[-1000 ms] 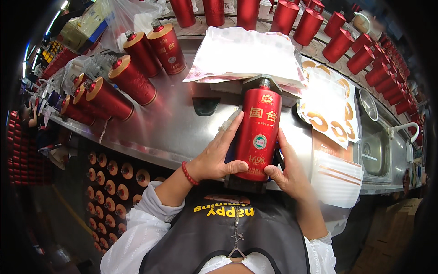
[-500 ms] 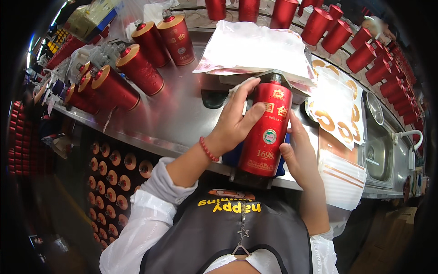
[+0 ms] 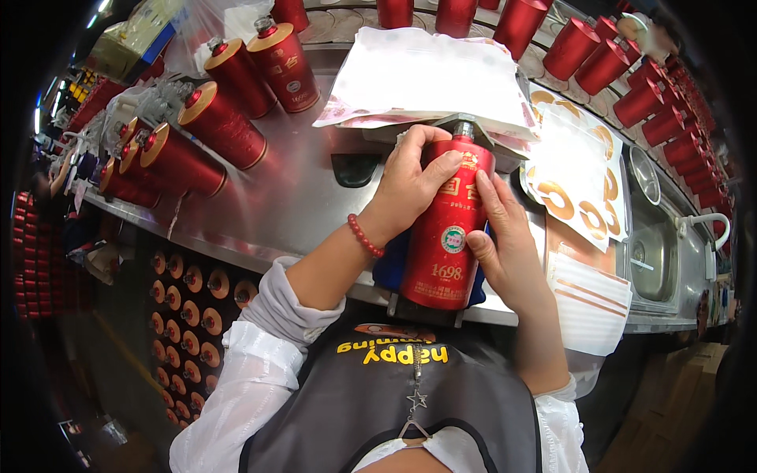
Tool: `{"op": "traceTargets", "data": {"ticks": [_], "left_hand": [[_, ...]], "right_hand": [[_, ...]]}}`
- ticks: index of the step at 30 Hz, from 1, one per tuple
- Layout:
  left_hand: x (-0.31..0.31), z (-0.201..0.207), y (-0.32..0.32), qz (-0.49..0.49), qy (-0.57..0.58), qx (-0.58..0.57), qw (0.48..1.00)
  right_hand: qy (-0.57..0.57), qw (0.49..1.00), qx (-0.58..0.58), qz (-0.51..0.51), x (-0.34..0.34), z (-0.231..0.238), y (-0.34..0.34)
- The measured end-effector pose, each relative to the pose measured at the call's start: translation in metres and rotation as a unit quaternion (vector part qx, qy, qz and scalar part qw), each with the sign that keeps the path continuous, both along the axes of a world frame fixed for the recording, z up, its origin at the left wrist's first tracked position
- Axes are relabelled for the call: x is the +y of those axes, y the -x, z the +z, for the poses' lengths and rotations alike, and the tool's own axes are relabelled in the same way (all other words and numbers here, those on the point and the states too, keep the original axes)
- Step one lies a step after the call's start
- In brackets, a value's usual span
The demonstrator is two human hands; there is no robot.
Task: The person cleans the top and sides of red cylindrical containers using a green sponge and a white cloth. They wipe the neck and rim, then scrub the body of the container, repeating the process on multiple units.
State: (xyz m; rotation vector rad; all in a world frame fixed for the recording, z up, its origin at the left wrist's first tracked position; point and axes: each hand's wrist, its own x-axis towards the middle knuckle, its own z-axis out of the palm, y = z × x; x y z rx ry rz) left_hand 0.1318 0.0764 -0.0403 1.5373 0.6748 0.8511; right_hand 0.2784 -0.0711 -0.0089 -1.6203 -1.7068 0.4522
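Note:
A red bottle [image 3: 441,236] with gold print, a small round green-and-white seal and a clear glass neck lies tilted in front of me, its neck pointing away. My left hand [image 3: 414,173] wraps its upper left side, thumb across the front near the shoulder. Against its right side rests my right hand [image 3: 505,236], with fingers on the upper front and thumb lower down. Part of a blue cloth [image 3: 386,272] shows beneath the bottle. Just beyond the neck lies a stack of white sheets [image 3: 426,79].
Several red bottles with gold shoulders [image 3: 225,126] stand left on the metal table [image 3: 292,173]. Sheets with gold ring-shaped labels [image 3: 583,181] and white strips [image 3: 587,315] lie right, near a sink [image 3: 654,268]. More bottles line a curved conveyor [image 3: 331,25]. Packed bottles [image 3: 189,315] stand low left.
My right hand has moved from the bottle's right edge, and its fingers now lie over the upper front. The left hand keeps its hold. The whole view has shifted slightly.

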Motion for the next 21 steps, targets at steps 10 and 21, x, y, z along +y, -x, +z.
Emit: {"op": "traceTargets", "data": {"ticks": [10,21], "left_hand": [[-0.0022,0.0009,-0.0024,0.015,-0.042,0.032,0.998],[-0.0027,0.0035,-0.0039,0.034,-0.065,0.029,0.997]], "right_hand": [[0.007,1.0,-0.01,-0.001,0.0006,0.0006,-0.0035],[0.005,1.0,-0.027,0.002,0.0002,-0.0003,-0.0041]]}}
